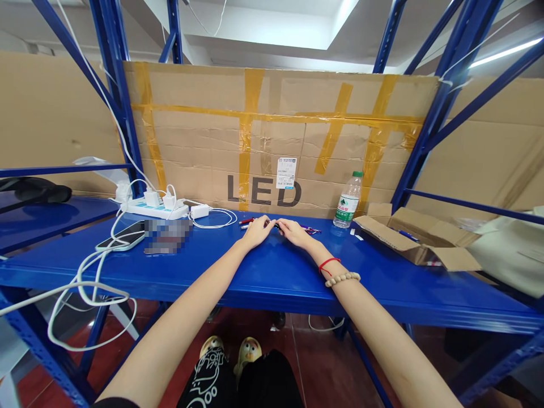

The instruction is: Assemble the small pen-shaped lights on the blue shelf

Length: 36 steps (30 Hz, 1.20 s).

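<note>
My left hand (258,231) and my right hand (292,231) meet fingertip to fingertip over the blue shelf top, both with fingers curled down on a small bunch of slim pens. Past the left hand stick the ends of a red pen (246,221) and a silvery one. Beyond the right hand show the tips of purple pens (312,230). A dark pen (277,226) shows in the gap between the fingertips. The fingers hide most of the bunch, so how many pens each hand grips is unclear.
A power strip (157,208) with plugged-in chargers stands at the back left. In front lie a phone (123,235) and looped white cables (100,272). To the right are a green-capped water bottle (347,201) and an open cardboard box (395,241). A large cardboard sheet (204,147) closes the back.
</note>
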### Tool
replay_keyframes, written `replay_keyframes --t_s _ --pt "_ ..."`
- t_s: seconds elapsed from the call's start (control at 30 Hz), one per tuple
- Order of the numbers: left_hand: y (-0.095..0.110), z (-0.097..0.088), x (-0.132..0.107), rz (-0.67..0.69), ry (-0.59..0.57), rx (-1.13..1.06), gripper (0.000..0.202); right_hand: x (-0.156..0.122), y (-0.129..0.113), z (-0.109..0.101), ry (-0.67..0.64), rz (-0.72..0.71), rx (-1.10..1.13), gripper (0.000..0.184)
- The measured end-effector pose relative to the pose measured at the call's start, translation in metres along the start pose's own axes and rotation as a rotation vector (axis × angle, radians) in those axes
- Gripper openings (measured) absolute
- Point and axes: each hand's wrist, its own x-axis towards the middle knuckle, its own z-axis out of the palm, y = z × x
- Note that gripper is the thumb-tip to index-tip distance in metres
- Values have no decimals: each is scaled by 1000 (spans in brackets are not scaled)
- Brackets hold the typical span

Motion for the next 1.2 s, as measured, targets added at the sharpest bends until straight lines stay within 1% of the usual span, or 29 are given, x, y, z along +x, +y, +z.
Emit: replay_keyframes --t_s 0.07,0.17,0.27,0.37,0.43,0.5,0.63,0.73,0.8,0.93,1.03,1.2 --pt "0 0 1 4 9 -57 31 1 -2 0 23 -15 12 35" --pt "1 -1 2 24 30 -45 32 0 -5 -1 57 -29 38 37" --pt "2 -3 2 34 54 -30 34 -1 -8 -3 56 3 41 38" --pt "3 -3 1 46 65 -78 34 -1 -9 -4 46 49 3 41" --pt "4 -3 0 42 76 -109 35 -1 -9 -4 51 42 -9 42" --pt "4 -3 0 -4 110 -149 39 -1 -8 -4 52 17 -3 39" --pt "5 -5 2 -192 189 -322 51 -2 -7 -3 38 5 10 32" --pt "3 -7 5 -313 237 -478 52 -3 -7 -4 36 29 -17 33" --pt "1 -6 7 -368 247 -554 51 -3 -7 -5 39 40 -36 35" --pt "-3 -3 9 -410 246 -632 49 -4 -10 -6 19 45 -73 37" --pt "-3 -2 8 -409 248 -645 48 -5 -12 -7 -5 40 -97 37" --pt "-1 -5 7 -431 224 -657 47 -6 -13 -8 0 20 -94 35"
